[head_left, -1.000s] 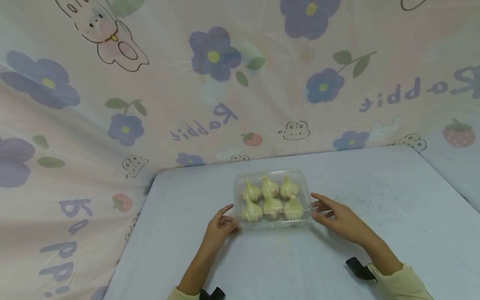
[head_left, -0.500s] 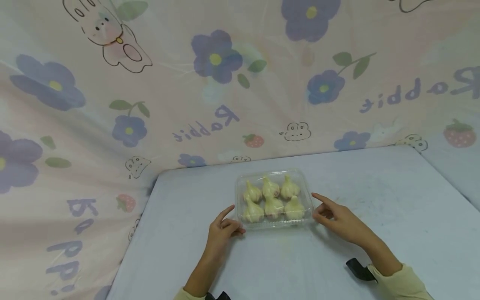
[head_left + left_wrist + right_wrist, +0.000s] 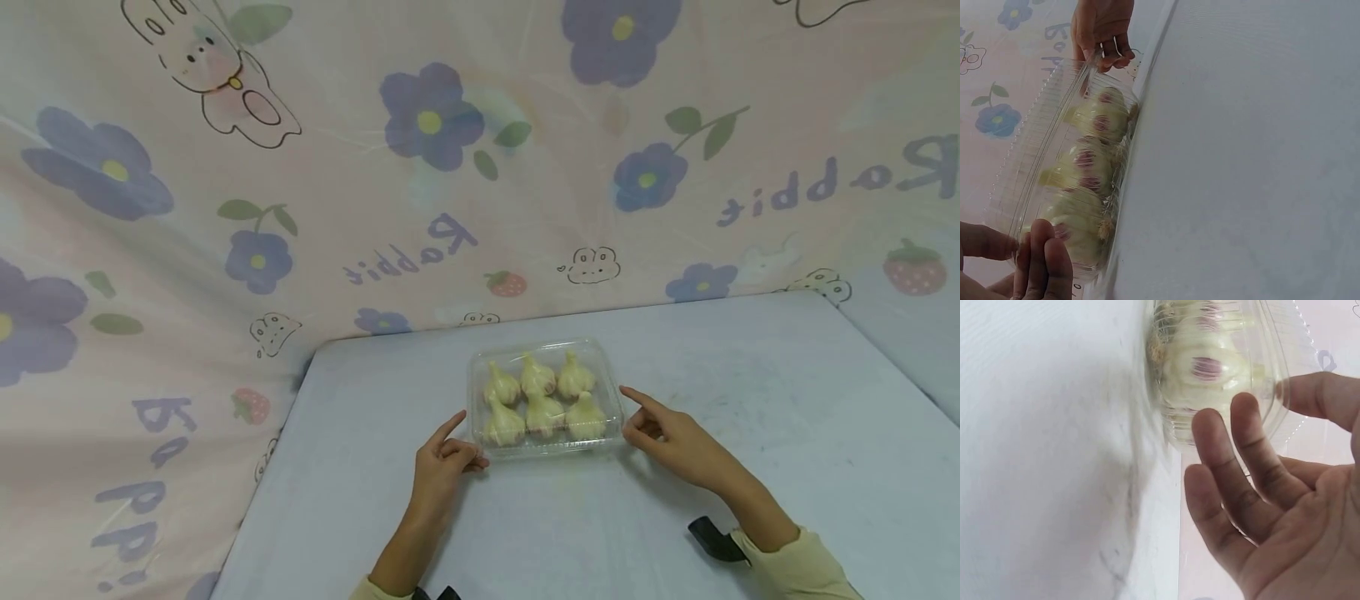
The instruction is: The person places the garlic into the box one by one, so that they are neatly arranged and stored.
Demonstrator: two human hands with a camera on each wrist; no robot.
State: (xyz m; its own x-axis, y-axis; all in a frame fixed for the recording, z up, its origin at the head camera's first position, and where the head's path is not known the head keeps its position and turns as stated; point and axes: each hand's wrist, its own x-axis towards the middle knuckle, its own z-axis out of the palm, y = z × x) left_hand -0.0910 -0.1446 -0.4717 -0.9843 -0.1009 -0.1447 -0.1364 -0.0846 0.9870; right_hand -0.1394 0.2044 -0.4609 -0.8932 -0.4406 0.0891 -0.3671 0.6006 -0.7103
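Observation:
A clear plastic clamshell box (image 3: pixel 551 451) rests on the white-covered table, its lid down. Inside stand several pale garlic bulbs (image 3: pixel 544 414) in two rows, and their purple-streaked sides show through the wall in the left wrist view. At the box's near left corner, my left hand (image 3: pixel 438 467) pinches the rim between thumb (image 3: pixel 991 242) and fingertips, index stretched along the side. My right hand (image 3: pixel 678 446) holds the opposite side: its thumb (image 3: pixel 1316 394) is on the rim, and other fingers (image 3: pixel 1213 434) reach beneath it.
White cloth covers the table (image 3: pixel 750 375), whose far edge meets a hanging curtain (image 3: pixel 525 183) printed with flowers, rabbits and strawberries. A dark wrist mount (image 3: pixel 716 542) sits at the right cuff.
My left fingertips have moved in to the box's near corner, and my right fingers have curled in closer to its side. The box has barely shifted.

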